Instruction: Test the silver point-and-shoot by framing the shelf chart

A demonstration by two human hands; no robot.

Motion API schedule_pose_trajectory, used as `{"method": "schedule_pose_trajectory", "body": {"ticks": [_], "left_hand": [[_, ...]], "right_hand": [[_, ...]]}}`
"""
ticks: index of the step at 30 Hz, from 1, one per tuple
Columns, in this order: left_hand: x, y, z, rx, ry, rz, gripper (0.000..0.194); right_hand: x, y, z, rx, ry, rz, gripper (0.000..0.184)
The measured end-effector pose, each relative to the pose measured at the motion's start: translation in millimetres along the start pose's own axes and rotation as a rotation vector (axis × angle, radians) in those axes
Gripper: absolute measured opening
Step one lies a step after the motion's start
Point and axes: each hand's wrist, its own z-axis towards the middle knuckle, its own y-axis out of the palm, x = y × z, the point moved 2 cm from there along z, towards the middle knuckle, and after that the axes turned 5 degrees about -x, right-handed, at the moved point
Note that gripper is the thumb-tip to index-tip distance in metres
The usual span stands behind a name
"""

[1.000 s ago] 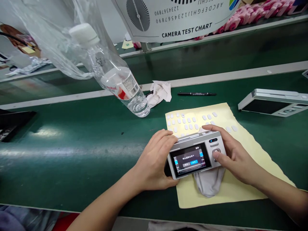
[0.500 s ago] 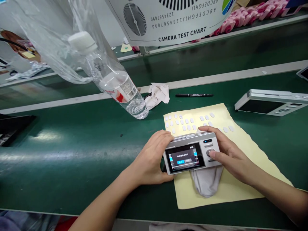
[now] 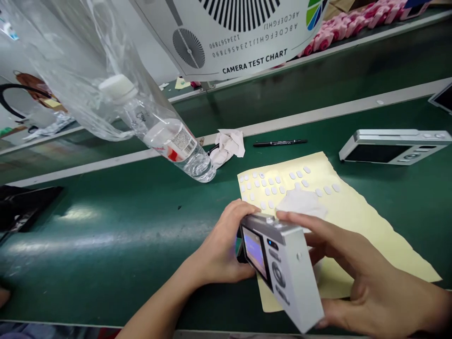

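Note:
A silver compact camera (image 3: 296,273) is held between my two hands above the front of the bench, turned so its right end faces me. Its screen is lit and a small blue light glows by the buttons. My left hand (image 3: 226,245) is closed around its left end, fingers on top and thumb below. My right hand (image 3: 356,268) grips the right end, index finger on the top edge and thumb at the lower corner. Beneath lies a yellow sheet (image 3: 374,245) bearing rows of small pale oval stickers. A whitish cloth (image 3: 302,201) rests on it, partly hidden by the camera.
A second silver camera (image 3: 395,147) stands at the right. A black marker (image 3: 280,143), a crumpled tissue (image 3: 229,145) and a tilted water bottle (image 3: 173,141) lie toward the back. A camera test chart (image 3: 240,42) hangs above. A dark object (image 3: 31,207) sits at the left.
The camera has turned from facing me to showing its right end, and its screen picture has changed from a dialog box. My right thumb has moved from the buttons to the lower corner.

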Motion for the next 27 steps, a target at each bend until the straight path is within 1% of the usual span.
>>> {"method": "schedule_pose_trajectory", "body": {"ticks": [2,4,7,9,11,14,16,19,21,24,27], "left_hand": [[1.6,7.3,1.2,-0.007,0.016,-0.061,0.078],[3.1,12.8,2.2,-0.02,0.02,-0.11,0.077],[4.2,15.8,2.6,-0.037,0.016,-0.143,0.078],[4.4,15.2,1.8,-0.047,0.005,-0.166,0.079],[4.6,14.5,0.5,-0.082,-0.03,-0.212,0.081],[5.7,14.8,-1.0,-0.151,-0.116,-0.296,0.079],[7.5,15.5,-1.4,-0.163,-0.141,-0.351,0.076],[10.7,15.9,-1.3,-0.129,-0.153,-0.408,0.073],[12.8,15.6,-1.0,-0.123,-0.182,-0.425,0.073],[16.6,13.1,0.0,-0.141,-0.222,-0.453,0.074],[21.3,8.9,0.1,-0.147,-0.254,-0.469,0.076]], "right_hand": [[-2.4,0.5,-0.2,-0.012,-0.059,-0.104,0.105],[-3.0,1.1,-1.2,-0.01,-0.096,-0.181,0.104],[-1.9,2.6,-4.0,0.022,-0.104,-0.268,0.097],[-0.7,4.3,-6.2,0.045,-0.101,-0.282,0.096],[1.2,5.4,-7.9,0.088,-0.07,-0.234,0.094],[5.0,4.2,-8.5,0.201,0.023,-0.07,0.091],[6.5,1.8,-6.9,0.248,0.072,0.046,0.084],[8.2,-2.3,-2.0,0.262,0.117,0.181,0.069],[10.2,-5.1,1.3,0.287,0.134,0.222,0.063],[13.9,-7.6,4.4,0.328,0.165,0.254,0.058],[16.2,-7.9,5.5,0.314,0.232,0.323,0.057]]}}
